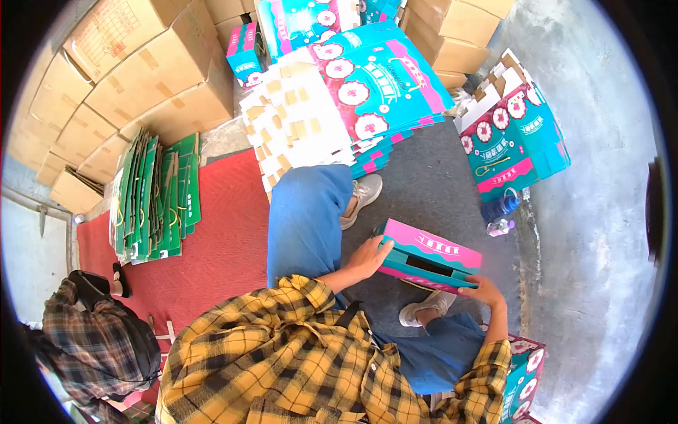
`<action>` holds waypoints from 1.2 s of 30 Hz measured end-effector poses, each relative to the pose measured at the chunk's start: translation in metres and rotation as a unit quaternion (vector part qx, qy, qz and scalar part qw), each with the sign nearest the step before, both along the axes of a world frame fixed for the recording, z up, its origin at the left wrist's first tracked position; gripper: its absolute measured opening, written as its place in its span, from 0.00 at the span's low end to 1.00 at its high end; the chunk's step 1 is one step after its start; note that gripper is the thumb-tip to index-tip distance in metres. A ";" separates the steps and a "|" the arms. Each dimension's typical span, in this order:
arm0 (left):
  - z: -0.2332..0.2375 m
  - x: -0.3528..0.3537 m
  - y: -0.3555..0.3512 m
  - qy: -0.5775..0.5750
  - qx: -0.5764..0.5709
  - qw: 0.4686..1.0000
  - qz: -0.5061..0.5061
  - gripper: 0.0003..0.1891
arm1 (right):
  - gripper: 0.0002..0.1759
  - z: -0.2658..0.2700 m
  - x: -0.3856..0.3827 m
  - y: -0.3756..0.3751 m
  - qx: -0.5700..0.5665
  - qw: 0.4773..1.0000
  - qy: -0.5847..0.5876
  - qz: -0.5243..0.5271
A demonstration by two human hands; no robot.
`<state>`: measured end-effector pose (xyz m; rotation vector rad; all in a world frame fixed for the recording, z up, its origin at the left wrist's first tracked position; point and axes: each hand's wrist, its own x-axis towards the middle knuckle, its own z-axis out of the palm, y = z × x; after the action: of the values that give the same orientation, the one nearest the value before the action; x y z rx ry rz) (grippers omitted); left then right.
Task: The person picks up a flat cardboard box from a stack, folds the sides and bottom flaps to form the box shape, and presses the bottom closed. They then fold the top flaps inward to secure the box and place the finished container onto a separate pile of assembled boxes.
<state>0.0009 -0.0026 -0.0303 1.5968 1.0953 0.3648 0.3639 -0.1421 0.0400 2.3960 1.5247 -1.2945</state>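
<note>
A pink and teal carton (431,245) with a dark slot along one face is held between my hands, above the grey floor and between my knees. My left hand (368,257) grips its left end, with the thumb near the upper edge. At the lower right corner, my right hand (485,290) pinches the carton's edge. A yellowish cord shows just under the carton. Beyond my left knee lies a large stack of flattened teal and pink cartons (385,81) with white flaps.
Brown boxes (152,67) are piled at the upper left. Green folded cartons (159,198) stand on the red mat (226,226). More teal cartons (519,138), a blue bottle (500,205) and a small clear bottle (501,227) are at the right. Another person (106,343) is at lower left.
</note>
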 end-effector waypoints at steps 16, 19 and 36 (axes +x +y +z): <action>-0.019 0.013 -0.005 0.043 0.079 0.996 0.017 0.40 | 0.45 -0.008 -0.015 -0.004 0.126 0.971 -0.185 -0.080; -0.024 0.014 -0.005 0.044 0.079 0.996 0.015 0.40 | 0.46 -0.010 -0.014 -0.003 0.125 0.968 -0.198 -0.094; 0.018 0.049 0.005 -0.171 0.059 0.983 -0.022 0.22 | 0.38 0.103 -0.015 -0.017 0.339 0.879 -0.208 -0.263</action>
<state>0.0500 0.0023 -0.0126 1.5863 0.7867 0.6590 0.3485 -0.1595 0.1425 3.3875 1.3904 -0.1602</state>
